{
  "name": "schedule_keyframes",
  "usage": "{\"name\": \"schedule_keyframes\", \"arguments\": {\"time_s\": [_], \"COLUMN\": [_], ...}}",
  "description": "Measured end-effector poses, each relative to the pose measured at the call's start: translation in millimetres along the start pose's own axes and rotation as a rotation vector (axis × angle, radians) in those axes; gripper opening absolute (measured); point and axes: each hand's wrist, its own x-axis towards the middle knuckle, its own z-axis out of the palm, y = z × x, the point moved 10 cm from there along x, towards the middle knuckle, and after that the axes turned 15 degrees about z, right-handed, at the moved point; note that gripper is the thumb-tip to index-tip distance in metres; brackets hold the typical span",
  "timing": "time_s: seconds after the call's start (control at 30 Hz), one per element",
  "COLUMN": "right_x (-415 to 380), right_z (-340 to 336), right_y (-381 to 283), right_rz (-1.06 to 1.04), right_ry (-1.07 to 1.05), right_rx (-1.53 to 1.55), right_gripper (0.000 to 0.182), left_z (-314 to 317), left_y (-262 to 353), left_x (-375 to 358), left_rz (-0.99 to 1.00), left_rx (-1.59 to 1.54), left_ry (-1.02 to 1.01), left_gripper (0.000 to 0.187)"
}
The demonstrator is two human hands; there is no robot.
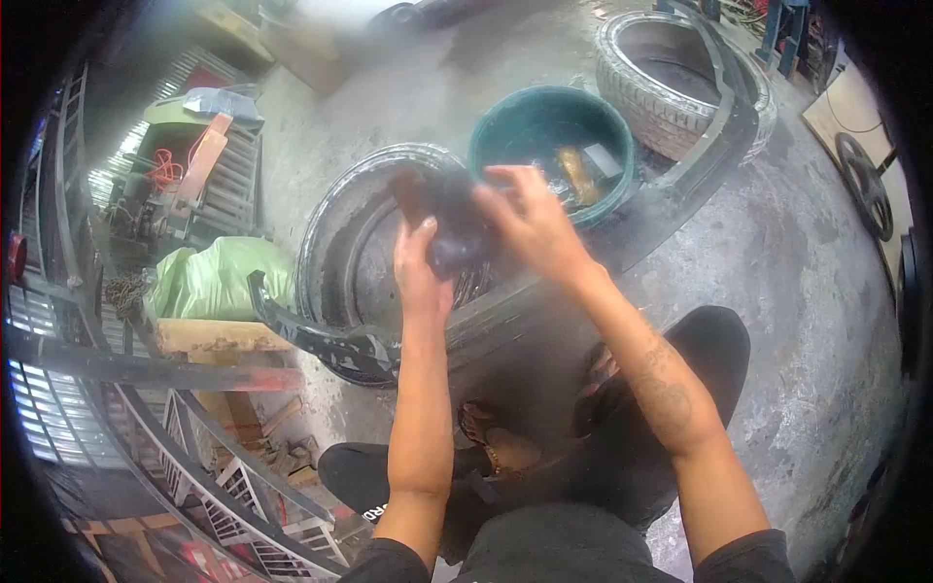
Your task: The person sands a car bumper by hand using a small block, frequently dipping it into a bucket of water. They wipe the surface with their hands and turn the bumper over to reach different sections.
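My left hand [423,257] is closed round a dark, blurred piece [457,223] with a brown part at its upper left; its exact kind I cannot tell. The thumb lies across its near side. My right hand [533,222] is raised at the right of this piece, fingers bent and apart, fingertips close to its edge. Below the hands, a long black curved car bumper strip [671,199] lies across two tires. The near tire [326,233] is partly hidden by my left hand and the dark piece; the far tire [632,102] stands at the upper right.
A green basin [481,126] with water and a yellowish item [576,175] stands between the tires. Left are a light green bag [219,282], a metal rack [233,160] and a slatted metal frame [194,437]. A board with a black wheel [865,185] leans at right.
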Motion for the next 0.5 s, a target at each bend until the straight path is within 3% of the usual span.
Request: {"name": "schedule_keyframes", "arguments": {"time_s": [0.03, 0.1, 0.3, 0.37, 0.5], "right_x": [0.0, 1.5, -8.5, -7.5, -7.7], "right_z": [4.0, 21.2, 15.4, 6.7, -15.4], "right_y": [1.4, 49.1, 41.2, 33.5, 15.9], "right_rz": [0.004, 0.497, 0.396, 0.147, -0.021], "right_ry": [-0.006, -0.180, -0.051, 0.102, 0.284], "right_rx": [0.004, 0.312, 0.291, 0.227, 0.119], "right_gripper": [0.067, 0.060, 0.047, 0.037, 0.030], "left_z": [-0.3, 2.6, 10.1, 12.3, 5.4], "left_y": [4.7, 6.7, -0.2, -2.7, -18.8], "left_x": [-8.8, -21.7, -39.6, -43.4, -53.8], "left_rz": [-0.001, 0.000, 0.054, 0.055, 0.010], "left_rx": [0.006, 0.034, 0.075, 0.098, -0.028], "left_ry": [0.006, -0.024, -0.039, -0.033, 0.041], "left_gripper": [0.051, 0.054, 0.052, 0.047, 0.050]}}
